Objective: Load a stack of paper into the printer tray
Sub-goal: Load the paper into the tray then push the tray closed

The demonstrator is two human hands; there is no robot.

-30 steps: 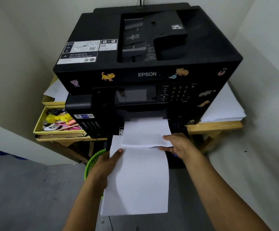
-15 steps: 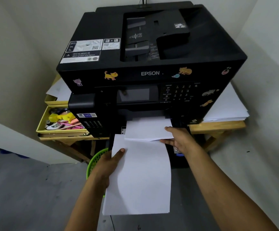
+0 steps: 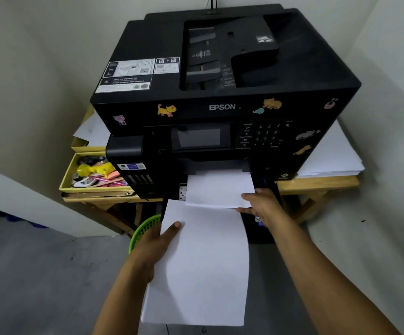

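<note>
A black Epson printer (image 3: 220, 107) with animal stickers stands on a wooden table. A white paper stack (image 3: 203, 267) hangs in front of it, its far edge pointing at the low front opening. My left hand (image 3: 157, 243) holds the stack's left edge, thumb on top. A second white sheet (image 3: 218, 189) sticks out of the printer's front slot above the stack. My right hand (image 3: 261, 204) pinches that sheet's near right corner. The tray itself is hidden behind the paper and my hands.
A yellow box (image 3: 94, 175) of stationery sits left of the printer, with loose papers (image 3: 92, 131) behind it. More white paper (image 3: 331, 158) is piled on the table (image 3: 317, 183) at the right. A green basket (image 3: 145, 228) stands on the grey floor below.
The view has shifted slightly. My right hand has slid a little toward the printer along the upper sheet's right edge. My left hand still holds the stack in about the same place.
</note>
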